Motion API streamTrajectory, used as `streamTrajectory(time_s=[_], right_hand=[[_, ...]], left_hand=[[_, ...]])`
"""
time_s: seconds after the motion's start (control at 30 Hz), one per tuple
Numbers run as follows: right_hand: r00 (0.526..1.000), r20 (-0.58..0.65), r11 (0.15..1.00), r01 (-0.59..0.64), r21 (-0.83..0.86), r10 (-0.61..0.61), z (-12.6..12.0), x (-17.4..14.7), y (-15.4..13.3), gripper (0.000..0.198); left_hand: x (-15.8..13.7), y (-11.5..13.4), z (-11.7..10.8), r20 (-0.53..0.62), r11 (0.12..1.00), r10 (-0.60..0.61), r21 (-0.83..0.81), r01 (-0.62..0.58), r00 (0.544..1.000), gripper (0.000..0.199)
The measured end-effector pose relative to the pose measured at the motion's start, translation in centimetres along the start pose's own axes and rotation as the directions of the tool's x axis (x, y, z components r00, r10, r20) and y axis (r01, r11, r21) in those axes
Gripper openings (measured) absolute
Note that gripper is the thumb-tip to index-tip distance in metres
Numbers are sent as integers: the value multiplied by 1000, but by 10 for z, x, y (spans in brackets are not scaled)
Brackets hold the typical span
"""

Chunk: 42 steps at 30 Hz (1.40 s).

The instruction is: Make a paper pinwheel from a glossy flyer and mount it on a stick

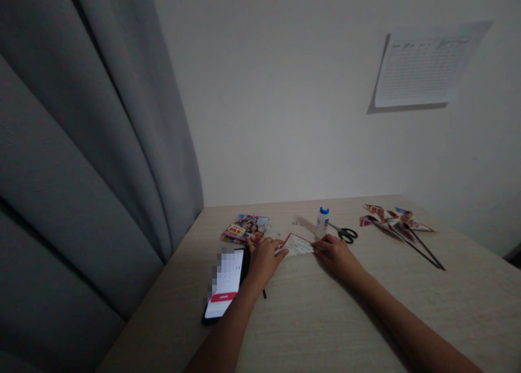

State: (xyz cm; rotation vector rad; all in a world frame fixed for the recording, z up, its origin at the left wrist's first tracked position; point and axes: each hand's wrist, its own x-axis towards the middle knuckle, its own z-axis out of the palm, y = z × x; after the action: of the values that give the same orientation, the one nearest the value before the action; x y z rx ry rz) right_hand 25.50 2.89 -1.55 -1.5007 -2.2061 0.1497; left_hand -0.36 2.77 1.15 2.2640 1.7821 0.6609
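Observation:
A small folded paper (300, 246), white with print and a red edge, lies on the table as a triangle with its peak pointing away from me. At its left corner my left hand (264, 257) has its thumb and fingers closed on the paper. My right hand (334, 253) pinches the opposite corner, fingers bent and close together. Just beyond the right hand stands a glue bottle (322, 223) with a blue cap. Scissors (347, 234) with black handles lie beside the bottle. Left of my left wrist, a phone (224, 286) rests with its screen lit.
Colourful printed leaflets (244, 228) lie at the back left of the wooden table (309, 324). Paper pinwheels (393, 220) on dark sticks lie at the right. A printed sheet (421, 69) hangs on the wall, and a grey curtain (101, 134) borders the left side.

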Motion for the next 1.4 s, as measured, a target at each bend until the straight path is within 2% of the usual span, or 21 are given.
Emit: streamTrajectory(time_s=[0.3,0.5,0.6,0.7,0.87,1.4], right_hand=[[1000,6,1000,-19,-21,19,2,1,-1,33],[999,27,1000,-25,-17,25,-1,0,-3,34],[1000,26,1000,-16,-22,16,-4,-1,-5,35],[1000,23,999,-12,-30,12,-6,-2,-6,36],[1000,11,999,-19,-47,20,-3,-1,-4,35],[1000,17,996,-11,-92,13,2,-1,-7,35]], left_hand=[[-1,1,5,-22,997,-72,4,72,997,28],[-2,1,3,1,999,7,-38,-7,1000,31],[-3,2,3,52,999,20,-39,-18,998,36],[-3,4,4,43,999,30,-23,-29,999,37],[-4,4,2,7,1000,28,15,-28,1000,36],[-6,12,2,80,993,21,114,-31,997,37]])
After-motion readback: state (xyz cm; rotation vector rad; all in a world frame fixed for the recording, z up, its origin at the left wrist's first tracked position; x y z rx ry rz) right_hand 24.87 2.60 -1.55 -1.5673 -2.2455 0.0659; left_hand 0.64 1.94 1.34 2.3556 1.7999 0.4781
